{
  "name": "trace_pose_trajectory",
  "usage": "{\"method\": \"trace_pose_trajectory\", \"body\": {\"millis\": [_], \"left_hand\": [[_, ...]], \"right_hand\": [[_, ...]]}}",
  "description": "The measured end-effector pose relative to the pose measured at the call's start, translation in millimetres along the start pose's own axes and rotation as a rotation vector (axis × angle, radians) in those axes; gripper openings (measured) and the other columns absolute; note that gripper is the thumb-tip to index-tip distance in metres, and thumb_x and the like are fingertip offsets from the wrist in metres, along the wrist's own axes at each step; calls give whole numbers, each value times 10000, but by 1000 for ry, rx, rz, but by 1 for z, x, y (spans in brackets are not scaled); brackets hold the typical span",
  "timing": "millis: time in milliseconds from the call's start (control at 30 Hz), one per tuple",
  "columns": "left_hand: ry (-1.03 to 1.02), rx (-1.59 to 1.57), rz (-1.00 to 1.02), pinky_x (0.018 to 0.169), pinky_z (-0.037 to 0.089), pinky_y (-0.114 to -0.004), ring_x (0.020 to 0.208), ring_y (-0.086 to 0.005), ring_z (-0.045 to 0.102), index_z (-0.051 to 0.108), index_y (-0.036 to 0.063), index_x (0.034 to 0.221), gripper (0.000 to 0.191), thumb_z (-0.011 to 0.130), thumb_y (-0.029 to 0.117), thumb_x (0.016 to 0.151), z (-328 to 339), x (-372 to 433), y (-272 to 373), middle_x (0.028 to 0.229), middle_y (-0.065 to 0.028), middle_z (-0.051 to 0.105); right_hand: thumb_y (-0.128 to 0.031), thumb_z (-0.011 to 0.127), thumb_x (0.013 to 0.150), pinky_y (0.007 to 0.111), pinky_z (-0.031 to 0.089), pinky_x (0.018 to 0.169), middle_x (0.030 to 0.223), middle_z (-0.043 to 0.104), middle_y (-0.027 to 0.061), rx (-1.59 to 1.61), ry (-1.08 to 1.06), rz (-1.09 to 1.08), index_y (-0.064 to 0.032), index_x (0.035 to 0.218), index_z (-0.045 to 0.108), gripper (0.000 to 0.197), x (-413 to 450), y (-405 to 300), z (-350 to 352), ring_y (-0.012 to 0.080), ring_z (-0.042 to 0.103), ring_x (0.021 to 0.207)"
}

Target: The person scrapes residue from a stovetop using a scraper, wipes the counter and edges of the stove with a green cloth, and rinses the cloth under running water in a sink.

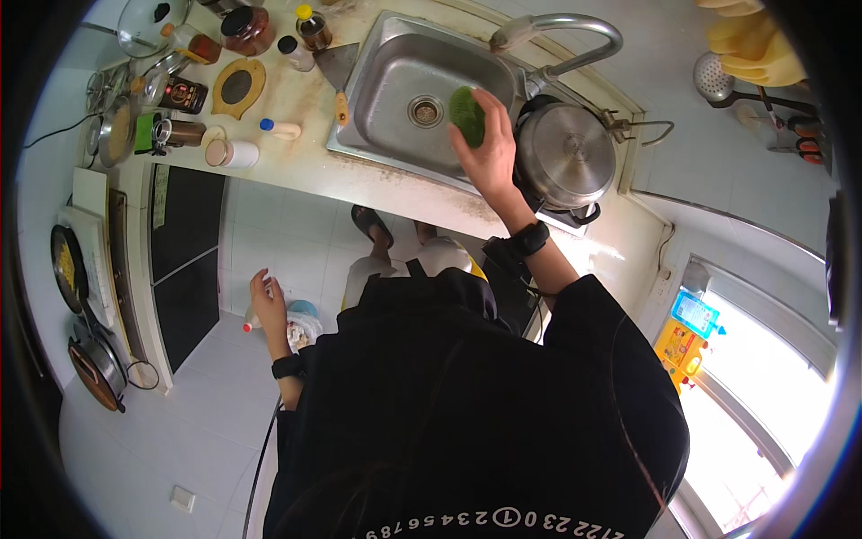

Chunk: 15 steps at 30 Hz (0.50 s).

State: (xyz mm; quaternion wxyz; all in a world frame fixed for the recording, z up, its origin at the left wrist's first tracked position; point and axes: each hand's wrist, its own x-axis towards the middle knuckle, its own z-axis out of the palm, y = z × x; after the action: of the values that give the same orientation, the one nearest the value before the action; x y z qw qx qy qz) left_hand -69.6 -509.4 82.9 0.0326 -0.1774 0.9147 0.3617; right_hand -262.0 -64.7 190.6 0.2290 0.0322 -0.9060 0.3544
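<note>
My right hand [490,147] grips a green scouring pad [465,116] between thumb and fingers, above the right part of a stainless steel sink [397,74]. The drain strainer [425,111] shows to the left of the pad. My left hand [269,303] hangs low at my side, away from the counter, with its fingers loosely bent and nothing in it. Over the sink's back right corner curves the faucet [586,27]. A scraper with a wooden handle [342,108] lies across the sink's left rim.
A lidded steel pot [569,155] stands right of the sink. Several bottles and jars, including a red-brown jar [248,32] and a white jar [232,153], crowd the left counter [296,87]. Frying pan [67,266] at far left. A bag [303,331] is below my left hand.
</note>
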Motion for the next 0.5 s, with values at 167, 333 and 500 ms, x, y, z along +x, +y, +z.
{"method": "trace_pose_trajectory", "body": {"millis": [167, 333, 500], "left_hand": [[-95, -9, -8, 819, 502, -378, 967, -304, 620, 559, 9, 1187, 285, 562, 87, 912, 18, 24, -9, 1141, -173, 590], [-188, 1, 108, 903, 464, -412, 1049, -359, 581, 560, 12, 1167, 280, 569, 84, 897, 43, 33, 12, 1160, -187, 580], [-154, 15, 156, 938, 444, -406, 1080, -373, 560, 564, 10, 1162, 278, 570, 82, 893, 63, 25, 36, 1162, -192, 583]], "right_hand": [[-150, 713, 763, 414, 478, 925, 1235, 557, 150, -104, -249, 118, -77, 1317, 477, 607, -35, 29, 17, 358, 554, 1108], [-68, 742, 718, 412, 486, 922, 1262, 558, 159, -161, -65, 40, -68, 1281, 518, 606, -49, 16, -9, 361, 561, 1115], [-38, 755, 716, 423, 475, 932, 1278, 543, 196, -109, 69, -102, -18, 1271, 514, 605, -31, -1, -33, 370, 558, 1125]]}}
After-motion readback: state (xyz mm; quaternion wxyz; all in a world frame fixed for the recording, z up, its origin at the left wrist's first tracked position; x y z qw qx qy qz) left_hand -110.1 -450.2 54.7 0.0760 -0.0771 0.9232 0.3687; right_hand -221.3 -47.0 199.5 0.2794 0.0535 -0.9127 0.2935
